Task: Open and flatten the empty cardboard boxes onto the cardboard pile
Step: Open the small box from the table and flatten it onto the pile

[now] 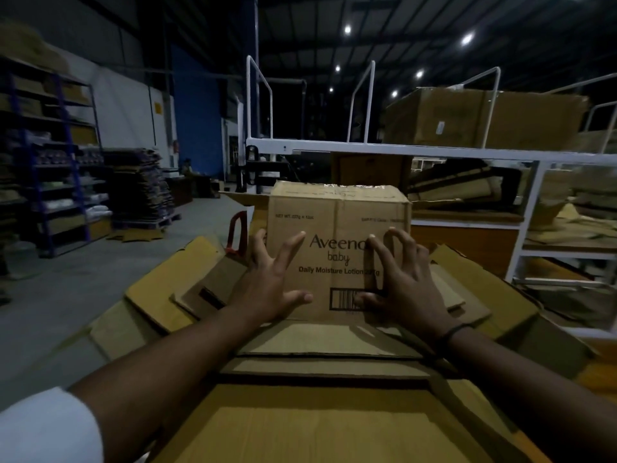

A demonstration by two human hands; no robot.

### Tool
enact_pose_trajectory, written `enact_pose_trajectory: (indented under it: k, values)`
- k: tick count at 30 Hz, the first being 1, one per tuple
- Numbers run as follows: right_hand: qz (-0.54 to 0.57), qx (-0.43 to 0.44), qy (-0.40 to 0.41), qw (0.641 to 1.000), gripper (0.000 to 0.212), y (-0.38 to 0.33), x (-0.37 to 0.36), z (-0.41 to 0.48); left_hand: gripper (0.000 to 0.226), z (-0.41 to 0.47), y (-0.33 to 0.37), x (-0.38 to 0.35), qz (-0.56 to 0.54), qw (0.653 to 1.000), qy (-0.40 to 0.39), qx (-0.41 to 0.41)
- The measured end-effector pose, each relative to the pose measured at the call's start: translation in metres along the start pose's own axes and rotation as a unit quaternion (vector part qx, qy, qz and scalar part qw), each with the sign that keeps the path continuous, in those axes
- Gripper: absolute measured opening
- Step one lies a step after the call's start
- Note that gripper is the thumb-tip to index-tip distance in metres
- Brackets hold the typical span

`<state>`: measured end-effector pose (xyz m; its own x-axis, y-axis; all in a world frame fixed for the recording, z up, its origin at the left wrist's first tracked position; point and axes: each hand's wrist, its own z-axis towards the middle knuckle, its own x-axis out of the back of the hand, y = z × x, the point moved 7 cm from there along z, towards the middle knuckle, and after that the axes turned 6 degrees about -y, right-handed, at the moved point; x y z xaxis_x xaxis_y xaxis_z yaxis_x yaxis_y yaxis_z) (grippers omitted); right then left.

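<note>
A brown cardboard box printed "Aveeno baby Daily Moisture Lotion" stands upright on the pile of flattened cardboard in front of me. Its top is closed with tape. My left hand lies with spread fingers against the left part of the box's near face, fingers curling round the left edge. My right hand presses with spread fingers on the right part of the same face, partly covering the barcode. A dark band sits on my right wrist.
White metal shelving with large cartons stands right behind the box. A red handle sticks up at the pile's left. Blue racks and a tall stack of flat cardboard line the left wall across open grey floor.
</note>
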<state>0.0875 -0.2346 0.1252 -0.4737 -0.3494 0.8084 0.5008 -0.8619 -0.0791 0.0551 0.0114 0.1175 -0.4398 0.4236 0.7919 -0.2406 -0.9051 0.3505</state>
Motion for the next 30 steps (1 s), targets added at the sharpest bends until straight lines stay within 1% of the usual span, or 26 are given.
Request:
enact_pose_trajectory:
  k: [7,9,11,14,16,19,21,25,28,30]
  values:
    - [0.008,0.019,0.037,0.999,0.122,0.004,-0.003,-0.003,0.119,0.002,0.004,-0.004,0.041,0.999,-0.033,0.016]
    - [0.017,0.027,0.042,0.999,0.124,0.004,-0.003,-0.003,0.120,0.000,0.005,-0.005,0.032,0.999,-0.032,0.015]
    - [0.055,0.022,0.043,0.997,0.131,0.007,-0.003,-0.005,0.119,-0.002,0.006,-0.007,0.003,1.000,-0.024,0.013]
    - [0.156,-0.060,0.029,0.986,0.145,0.025,-0.013,-0.017,0.120,-0.010,0.003,-0.013,-0.002,0.999,-0.027,0.035]
    - [0.182,-0.118,0.006,0.976,0.147,0.036,-0.023,-0.028,0.120,-0.016,-0.002,-0.018,0.016,0.999,-0.035,0.038]
    - [0.168,-0.126,-0.027,0.977,0.142,0.036,-0.029,-0.030,0.115,-0.019,-0.007,-0.022,0.042,0.998,-0.042,0.025]
    - [0.151,-0.125,-0.040,0.980,0.137,0.033,-0.027,-0.026,0.112,-0.019,-0.008,-0.024,0.058,0.997,-0.049,0.032]
    - [0.170,-0.119,-0.042,0.977,0.127,0.032,-0.028,-0.027,0.115,-0.021,-0.010,-0.031,0.089,0.993,-0.063,0.040]
    - [0.147,-0.126,-0.047,0.980,0.126,0.029,-0.032,-0.031,0.115,-0.025,-0.012,-0.032,0.147,0.985,-0.077,0.045]
    - [0.157,-0.134,-0.046,0.977,0.120,0.030,-0.034,-0.033,0.112,-0.025,-0.013,-0.027,0.212,0.974,-0.072,0.044]
